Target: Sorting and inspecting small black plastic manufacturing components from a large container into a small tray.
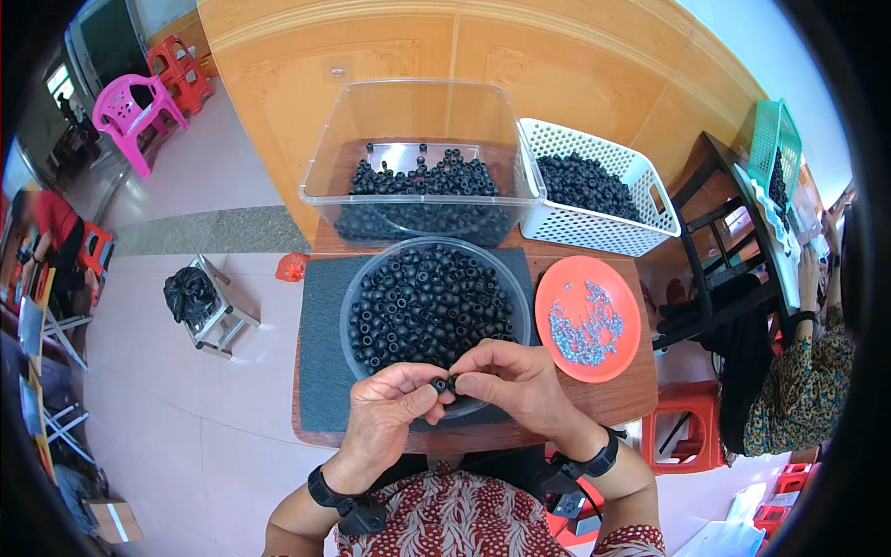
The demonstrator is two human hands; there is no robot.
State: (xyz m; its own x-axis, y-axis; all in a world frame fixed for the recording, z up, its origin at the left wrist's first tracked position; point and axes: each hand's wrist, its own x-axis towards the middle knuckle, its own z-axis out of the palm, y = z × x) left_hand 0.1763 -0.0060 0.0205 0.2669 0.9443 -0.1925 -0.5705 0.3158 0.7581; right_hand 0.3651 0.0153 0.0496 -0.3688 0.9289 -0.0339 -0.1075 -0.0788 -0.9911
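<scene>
Over the near rim of a round clear tub (345,316), my two hands meet fingertip to fingertip. My left hand (382,415) is closed, pinching a small black hollow part (439,383) between thumb and fingers. Thumb and forefinger of my right hand (522,388) press together right beside it; something dark shows at their tips, too small to make out. Many like black parts (432,302) fill the tub. To the right, an orange-red plate (587,369) carries a scatter of tiny shiny, silvery-blue pieces (585,336).
Behind the tub stand a large clear bin (422,201) and a white perforated basket (603,230), both holding black parts. A dark mat (320,343) lies on the wooden table (617,399). A stool with a black bag (190,295) stands left. Another person's arm (807,283) shows at right.
</scene>
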